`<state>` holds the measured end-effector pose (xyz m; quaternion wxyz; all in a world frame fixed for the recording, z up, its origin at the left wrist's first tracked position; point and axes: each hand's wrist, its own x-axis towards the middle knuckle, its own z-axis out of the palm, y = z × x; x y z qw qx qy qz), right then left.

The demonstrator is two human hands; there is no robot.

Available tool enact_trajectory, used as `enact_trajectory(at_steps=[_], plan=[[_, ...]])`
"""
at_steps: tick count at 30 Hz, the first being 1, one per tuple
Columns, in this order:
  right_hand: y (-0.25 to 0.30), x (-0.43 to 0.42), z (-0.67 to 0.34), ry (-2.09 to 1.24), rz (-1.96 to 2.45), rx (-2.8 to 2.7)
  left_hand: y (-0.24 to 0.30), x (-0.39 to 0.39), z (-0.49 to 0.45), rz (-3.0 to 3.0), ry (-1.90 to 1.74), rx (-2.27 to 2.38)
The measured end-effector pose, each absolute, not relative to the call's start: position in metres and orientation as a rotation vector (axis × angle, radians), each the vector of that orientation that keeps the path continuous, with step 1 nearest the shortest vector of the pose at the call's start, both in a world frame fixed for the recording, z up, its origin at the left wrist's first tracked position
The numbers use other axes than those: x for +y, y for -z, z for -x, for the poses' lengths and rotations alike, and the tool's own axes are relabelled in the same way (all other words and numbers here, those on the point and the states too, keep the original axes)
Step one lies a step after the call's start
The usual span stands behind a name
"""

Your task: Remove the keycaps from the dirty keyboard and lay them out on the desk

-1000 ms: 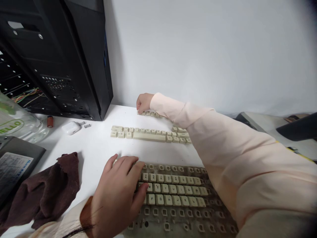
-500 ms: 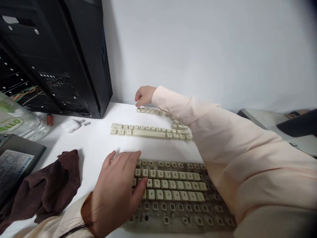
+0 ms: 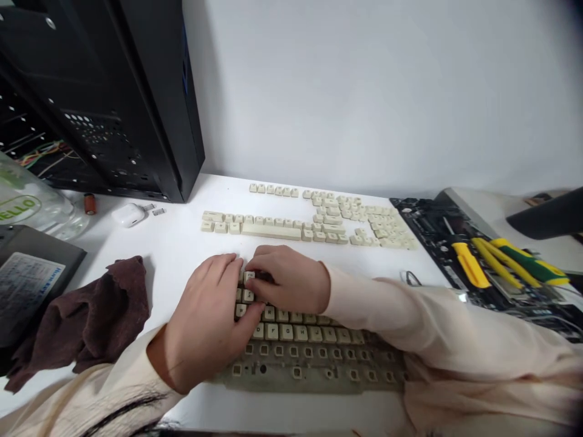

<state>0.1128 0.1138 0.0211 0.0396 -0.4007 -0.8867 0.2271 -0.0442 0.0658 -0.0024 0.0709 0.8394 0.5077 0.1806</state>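
Observation:
A partly bare cream keyboard (image 3: pixel 296 381) lies in front of me, with rows of lettered keycaps in its middle and bare key stems in the front rows. My left hand (image 3: pixel 214 321) rests flat over its left end, fingers stretched forward and thumb lying toward the keys. Pinched between the thumb and fingers of my right hand (image 3: pixel 285 279) is a keycap (image 3: pixel 249 277), at the back row close to the left fingertips. Whether the keycap is seated on its stem cannot be made out. Behind, loose keycaps (image 3: pixel 273 228) are laid out in rows on the white table.
A black computer case (image 3: pixel 150 103) stands at back left, with a bottle (image 3: pixel 40 206), an earbud case (image 3: pixel 129 215) and small springs nearby. A brown cloth (image 3: pixel 104 315) lies left. On the right, a screwdriver (image 3: pixel 469 261) and pliers (image 3: pixel 523 261) lie on a circuit board (image 3: pixel 423 224).
My right hand has come back from the far row of loose keycaps to the keyboard's back row, now pinching a keycap. My left hand stays on the keyboard. The view has shifted slightly.

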Motion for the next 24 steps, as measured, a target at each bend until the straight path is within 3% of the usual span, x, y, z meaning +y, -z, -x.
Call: enact_trajectory(at_steps=[7, 24], plan=[[-0.015, 0.108, -0.104, -0.592, 1.286, -2.581, -0.001, 0.067, 0.042, -2.506, -0.48, 1.503], [0.002, 0.116, -0.104, -0.81, 1.283, -2.239, -0.003, 0.07, 0.04, -2.426, -0.387, 1.453]])
